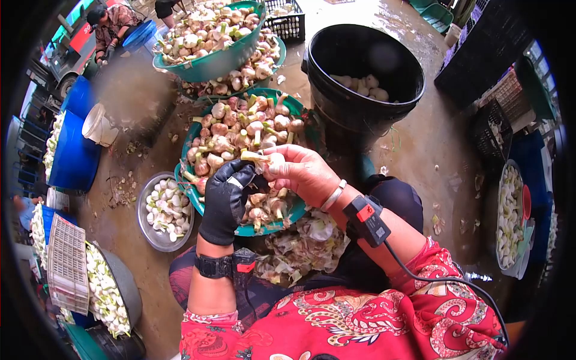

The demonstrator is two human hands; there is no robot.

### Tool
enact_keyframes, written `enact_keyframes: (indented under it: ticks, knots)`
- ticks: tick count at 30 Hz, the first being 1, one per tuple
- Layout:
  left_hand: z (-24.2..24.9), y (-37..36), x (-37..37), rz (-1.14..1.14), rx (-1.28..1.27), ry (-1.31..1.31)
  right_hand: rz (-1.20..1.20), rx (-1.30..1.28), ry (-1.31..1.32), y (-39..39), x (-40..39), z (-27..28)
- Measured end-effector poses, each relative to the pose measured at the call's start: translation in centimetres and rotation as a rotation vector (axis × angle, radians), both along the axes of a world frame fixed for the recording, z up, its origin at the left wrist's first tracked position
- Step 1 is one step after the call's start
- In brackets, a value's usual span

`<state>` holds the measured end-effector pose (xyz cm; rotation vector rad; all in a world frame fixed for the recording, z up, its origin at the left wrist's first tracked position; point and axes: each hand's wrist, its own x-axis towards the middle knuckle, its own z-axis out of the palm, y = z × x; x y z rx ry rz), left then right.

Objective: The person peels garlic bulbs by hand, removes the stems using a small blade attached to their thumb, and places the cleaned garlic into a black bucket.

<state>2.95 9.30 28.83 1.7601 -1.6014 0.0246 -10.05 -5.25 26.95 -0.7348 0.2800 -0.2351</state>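
A garlic bulb [275,163] with a short stem is held between my hands, above a green basin [182,170] heaped with unpeeled garlic. My bare right hand [305,175] pinches the bulb from the right. On the left, my left hand [223,201], in a black glove, has its fingers closed close to the stem; a small dark object shows there, too hidden to name. Left of the green basin, a metal bowl [144,225] contains white, peeled bulbs. Loose skins [303,243] lie in a pile between my legs.
A black tub [318,99] with some white bulbs stands ahead to the right. Beyond the basin, another green basin [210,71] is piled with garlic. A person [114,27] sits at the far left near blue tubs [75,153]. Full containers of garlic line both sides.
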Motion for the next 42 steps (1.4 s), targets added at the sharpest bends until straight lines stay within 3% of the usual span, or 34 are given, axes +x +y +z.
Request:
enact_keyframes:
  ticks: [1,3,7,11,13,16,19,20,22,25,27,31,33,34,35,40,42]
  knots:
    - [1.3,-0.2,-0.5,0.003,-0.015,-0.010,-0.036,-0.043,0.002,0.1,0.2,0.5]
    - [3.2,-0.3,-1.1,0.061,0.001,1.269,-0.065,-0.186,-0.018,0.4,0.8,1.7]
    - [3.8,-0.4,-0.3,0.079,0.000,1.288,-0.078,-0.378,-0.012,1.2,1.5,3.0]
    - [2.5,-0.6,0.0,0.149,0.047,1.207,-0.210,-0.651,-0.058,2.0,2.4,-0.1]
    - [1.4,-0.8,0.3,0.165,0.079,1.165,-0.145,-0.763,-0.007,1.7,2.5,-0.4]
    - [-0.4,-0.8,0.6,0.234,0.102,0.948,0.049,-0.126,0.038,1.0,2.8,-1.5]
    - [-1.2,-1.1,1.4,0.211,0.165,0.418,0.340,0.291,0.191,-0.7,3.0,-1.4]
    - [-1.4,-1.0,1.4,0.212,0.173,0.421,0.456,0.296,0.190,-1.1,2.8,-1.1]
    - [-1.8,-1.1,1.2,0.177,0.112,0.023,0.481,0.347,0.216,-1.2,2.3,-1.4]
    - [-1.4,-1.4,0.1,0.108,0.039,-0.056,0.542,0.428,0.258,-1.1,1.4,-1.5]
    - [-1.8,-1.1,0.1,0.099,0.103,-0.032,0.579,0.515,0.218,-0.5,0.8,-1.9]
    - [-2.1,-0.5,-0.9,-0.008,0.128,0.211,0.590,0.457,0.187,0.4,-0.1,-1.6]
    - [-2.5,-0.2,-1.1,0.143,0.041,1.209,0.451,0.335,0.099,0.2,0.1,-1.4]
    - [-1.5,0.2,-0.9,0.163,0.083,1.260,0.392,0.306,0.132,-0.3,0.2,-1.7]
    - [-1.0,0.4,-1.0,0.044,-0.039,1.445,0.331,0.280,0.164,-0.7,0.4,-2.4]
    - [-1.8,0.6,-0.7,0.205,0.120,1.285,0.328,0.190,0.194,0.0,1.1,-1.3]
    - [-1.5,0.2,-0.6,0.243,0.171,1.152,0.234,-0.001,0.335,0.1,1.2,-0.1]
